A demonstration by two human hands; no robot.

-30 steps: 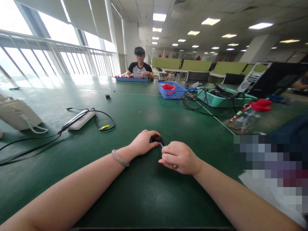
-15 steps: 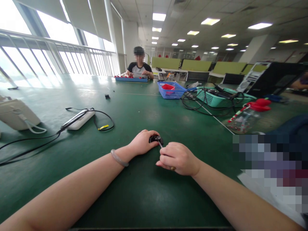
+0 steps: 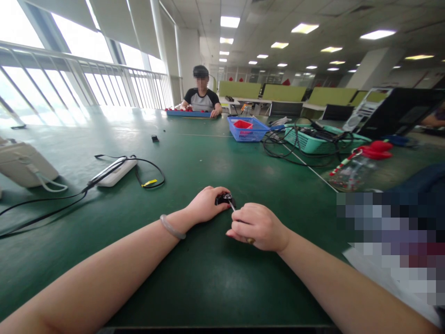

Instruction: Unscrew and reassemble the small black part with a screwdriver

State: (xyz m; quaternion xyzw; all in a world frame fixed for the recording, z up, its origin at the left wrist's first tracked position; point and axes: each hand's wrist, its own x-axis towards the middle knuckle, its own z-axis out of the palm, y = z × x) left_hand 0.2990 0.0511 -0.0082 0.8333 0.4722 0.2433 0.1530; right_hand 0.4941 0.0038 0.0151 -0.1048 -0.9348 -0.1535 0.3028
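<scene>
Black gadget (image 3: 225, 198): on the green table (image 3: 225, 278) at 12 o'clock; probably light and stiff, its small shiny parts perhaps fragile; best held by its sides.
Right hand (image 3: 259, 227): at gadget's 4 o'clock, gripping a thin tool (image 3: 232, 206); barely moved.
Left hand (image 3: 206, 205): at its 9 o'clock, clasping it, unmoved.
Co-worker (image 3: 201, 99): far 12 o'clock; one hand now lower, at blue tray's (image 3: 190, 113) 3 o'clock end.
</scene>
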